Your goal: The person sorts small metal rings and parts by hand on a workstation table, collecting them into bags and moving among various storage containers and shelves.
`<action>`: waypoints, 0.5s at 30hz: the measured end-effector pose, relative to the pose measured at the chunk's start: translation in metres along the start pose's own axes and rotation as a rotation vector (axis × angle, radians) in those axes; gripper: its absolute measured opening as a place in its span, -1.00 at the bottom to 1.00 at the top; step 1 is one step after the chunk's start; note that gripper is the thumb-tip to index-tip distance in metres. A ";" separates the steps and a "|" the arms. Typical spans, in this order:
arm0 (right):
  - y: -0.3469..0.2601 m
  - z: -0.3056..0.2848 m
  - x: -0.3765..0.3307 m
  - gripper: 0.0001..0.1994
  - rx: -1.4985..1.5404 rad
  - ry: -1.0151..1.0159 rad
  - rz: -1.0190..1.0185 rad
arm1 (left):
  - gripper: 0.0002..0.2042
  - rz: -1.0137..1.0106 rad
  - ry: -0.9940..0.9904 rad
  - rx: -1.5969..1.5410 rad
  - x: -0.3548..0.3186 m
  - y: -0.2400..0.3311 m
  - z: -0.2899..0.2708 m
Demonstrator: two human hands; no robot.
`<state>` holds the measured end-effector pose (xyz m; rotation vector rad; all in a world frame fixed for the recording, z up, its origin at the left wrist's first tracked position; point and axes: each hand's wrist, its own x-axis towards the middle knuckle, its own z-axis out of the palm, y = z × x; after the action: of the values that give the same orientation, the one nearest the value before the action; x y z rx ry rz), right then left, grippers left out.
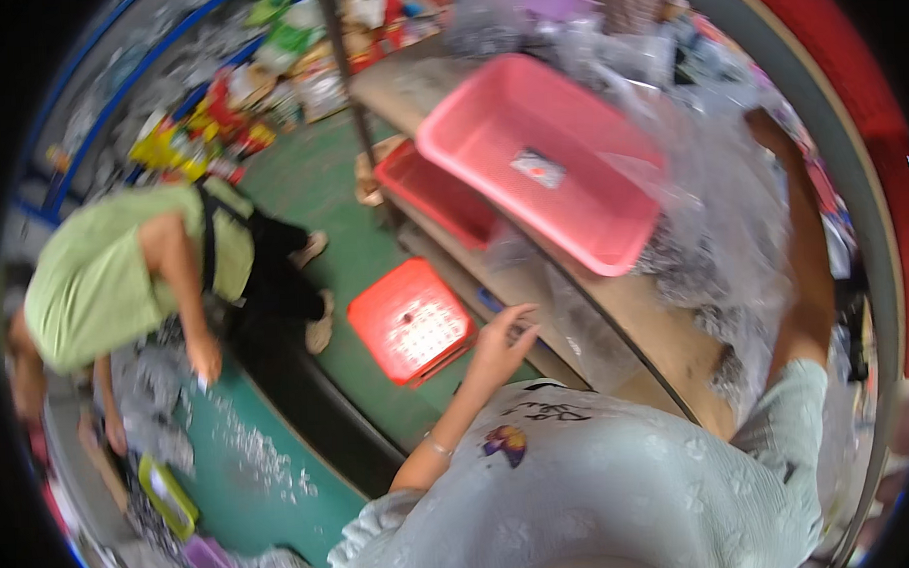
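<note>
My left hand hovers with fingers spread and nothing in it, just off the front edge of a wooden shelf and above a red plastic stool. My right arm reaches far up along the right side. My right hand is blurred among clear plastic bags heaped on the shelf, and its fingers cannot be made out. A large pink plastic tub sits tilted on the shelf top, left of those bags.
A darker red tub rests on the lower shelf board. At left, another person in a green top bends over small clear pieces scattered on the green floor. Colourful packets pile up at the back.
</note>
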<state>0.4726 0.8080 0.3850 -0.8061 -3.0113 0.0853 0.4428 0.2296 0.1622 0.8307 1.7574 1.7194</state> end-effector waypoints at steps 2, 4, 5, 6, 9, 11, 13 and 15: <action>0.009 0.001 -0.009 -0.74 -0.016 0.014 -0.038 | -0.69 0.005 0.010 0.035 -0.003 0.006 -0.002; 0.021 0.005 -0.001 -0.74 -0.022 0.010 -0.078 | -0.68 0.005 0.012 0.003 -0.004 0.003 0.000; 0.025 0.006 0.007 -0.74 -0.028 0.009 -0.102 | -0.69 0.033 0.025 0.001 -0.008 -0.002 0.001; 0.029 0.009 0.015 -0.74 -0.038 0.008 -0.120 | -0.71 0.054 0.042 0.003 -0.009 -0.009 0.004; 0.044 0.011 0.028 -0.74 -0.067 0.022 -0.130 | -0.74 0.044 0.061 0.018 -0.017 -0.009 0.003; 0.041 0.006 0.041 -0.73 -0.103 0.027 -0.141 | -0.74 0.005 0.095 0.038 -0.027 -0.003 -0.003; 0.028 -0.004 0.051 -0.73 -0.146 0.041 -0.155 | -0.73 -0.018 0.155 0.013 -0.036 -0.011 -0.003; 0.018 -0.011 0.057 -0.72 -0.171 0.048 -0.162 | -0.74 -0.069 0.194 -0.015 -0.041 -0.011 -0.004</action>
<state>0.4325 0.8520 0.3950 -0.5605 -3.0555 -0.1946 0.4664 0.1957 0.1494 0.6067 1.8724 1.8160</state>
